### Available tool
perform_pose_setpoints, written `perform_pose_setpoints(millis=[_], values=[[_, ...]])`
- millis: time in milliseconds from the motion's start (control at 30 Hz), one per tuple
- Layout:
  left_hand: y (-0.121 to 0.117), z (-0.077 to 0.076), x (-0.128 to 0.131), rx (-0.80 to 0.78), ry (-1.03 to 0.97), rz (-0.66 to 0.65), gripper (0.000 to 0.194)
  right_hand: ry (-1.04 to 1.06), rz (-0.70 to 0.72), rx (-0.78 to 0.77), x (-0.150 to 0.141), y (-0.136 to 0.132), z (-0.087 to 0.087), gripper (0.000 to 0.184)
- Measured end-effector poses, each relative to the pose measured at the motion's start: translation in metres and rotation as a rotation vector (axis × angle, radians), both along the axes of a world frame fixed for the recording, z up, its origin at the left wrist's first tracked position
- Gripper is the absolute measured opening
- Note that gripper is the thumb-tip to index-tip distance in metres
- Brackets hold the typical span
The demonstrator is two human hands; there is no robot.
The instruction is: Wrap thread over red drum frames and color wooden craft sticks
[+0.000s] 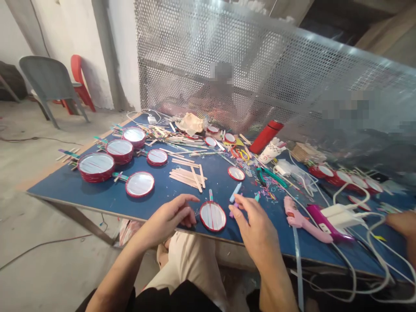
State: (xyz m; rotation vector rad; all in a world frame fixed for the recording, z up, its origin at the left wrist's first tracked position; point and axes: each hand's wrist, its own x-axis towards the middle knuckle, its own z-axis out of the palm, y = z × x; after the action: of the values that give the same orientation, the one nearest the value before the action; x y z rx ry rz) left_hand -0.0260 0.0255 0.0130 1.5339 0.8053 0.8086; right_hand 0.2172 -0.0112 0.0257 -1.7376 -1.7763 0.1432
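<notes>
A small round red-rimmed lid (212,216) with a stick glued across it lies at the near edge of the blue table (97,195). My left hand (172,216) rests just left of it, fingers loosely curled over the table edge, holding nothing I can see. My right hand (255,223) hovers to its right, fingers pinched on a short purple stick (234,208). A light blue stick (235,192) lies just beyond.
Stacks of red-rimmed lids (96,166) stand at the left, with loose wooden sticks (188,173) mid-table. A pink glue gun (300,219), white cables and plugs (344,214) lie at the right. A red bottle (266,136), a perforated metal screen (260,65) and another person's hand (404,223) are nearby.
</notes>
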Motion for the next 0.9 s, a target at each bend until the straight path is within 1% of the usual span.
perform_pose_setpoints(millis=[33, 100, 133, 233, 333, 467, 533, 600, 700, 767, 900], values=[[0.0, -0.001, -0.003, -0.048, -0.066, -0.019, 0.029, -0.03, 0.031, 0.042, -0.001, -0.002, -0.003, 0.035], [0.0, -0.003, -0.007, -0.136, -0.178, -0.052, 0.029, -0.09, 0.121, 0.068, -0.006, -0.006, -0.012, 0.032], [-0.001, -0.004, -0.009, -0.169, -0.219, -0.059, 0.031, -0.12, 0.153, 0.069, -0.009, -0.008, -0.017, 0.036], [-0.002, -0.005, -0.012, -0.209, -0.296, -0.055, 0.039, -0.195, 0.192, 0.058, -0.017, -0.009, -0.033, 0.061], [-0.003, -0.003, -0.01, -0.203, -0.324, -0.057, 0.046, -0.204, 0.169, 0.031, -0.02, -0.006, -0.042, 0.074], [-0.003, 0.002, -0.005, -0.223, -0.338, -0.005, 0.05, -0.123, 0.118, 0.02, -0.022, -0.004, -0.044, 0.083], [-0.003, 0.002, -0.002, -0.245, -0.334, 0.034, 0.049, -0.081, 0.095, 0.056, -0.023, -0.004, -0.044, 0.087], [-0.003, 0.002, 0.002, -0.252, -0.322, 0.058, 0.049, -0.048, 0.09, 0.123, -0.026, -0.005, -0.043, 0.088], [-0.004, 0.001, 0.006, -0.23, -0.285, 0.091, 0.054, -0.025, 0.124, 0.267, -0.033, -0.008, -0.041, 0.086], [-0.006, 0.003, 0.006, -0.221, -0.26, 0.113, 0.058, -0.035, 0.18, 0.345, -0.04, -0.011, -0.039, 0.088], [-0.006, 0.01, 0.001, -0.227, -0.226, 0.072, 0.06, -0.042, 0.281, 0.414, -0.055, -0.014, -0.037, 0.088]])
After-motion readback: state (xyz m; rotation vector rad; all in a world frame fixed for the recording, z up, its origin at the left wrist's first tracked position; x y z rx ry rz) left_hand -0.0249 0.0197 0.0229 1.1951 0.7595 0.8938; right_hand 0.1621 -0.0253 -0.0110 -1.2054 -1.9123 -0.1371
